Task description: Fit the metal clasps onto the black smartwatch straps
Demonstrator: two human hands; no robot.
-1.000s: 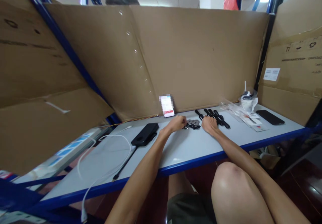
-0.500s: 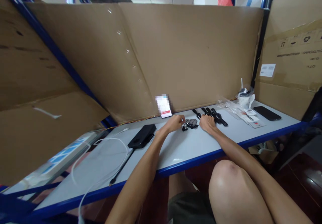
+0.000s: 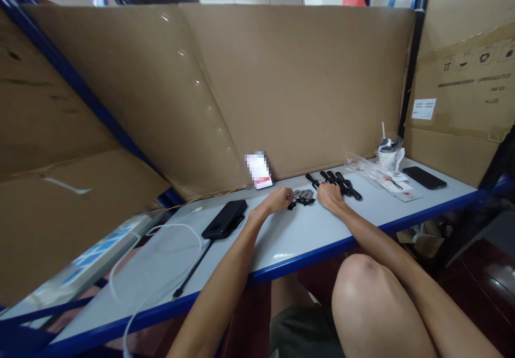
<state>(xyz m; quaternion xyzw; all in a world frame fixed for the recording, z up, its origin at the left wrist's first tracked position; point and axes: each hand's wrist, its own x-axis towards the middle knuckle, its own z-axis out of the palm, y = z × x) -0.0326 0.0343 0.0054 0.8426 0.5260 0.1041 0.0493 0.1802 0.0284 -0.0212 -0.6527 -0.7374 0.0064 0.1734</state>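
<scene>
Small grey metal plates (image 3: 306,194) and small black pieces (image 3: 304,202) lie in a loose group on the table. At the group's left edge is my left hand (image 3: 280,199), its fingers curled closed; what they pinch, if anything, is too small to make out. My right hand (image 3: 329,195) rests just right of the group, its fingers closed and partly hidden, at the near ends of several black handled tools (image 3: 350,188). I cannot tell what it grips.
A lit phone (image 3: 259,170) leans on the cardboard wall (image 3: 314,89). A black power bank (image 3: 225,219) and white cable (image 3: 197,234) lie left. Plastic packets (image 3: 372,173), a cup (image 3: 387,159) and a dark phone (image 3: 425,177) are at the right.
The camera view has shifted slightly. My left hand's fingers have curled lower, closer to the black pieces. My right hand stays at the black tools.
</scene>
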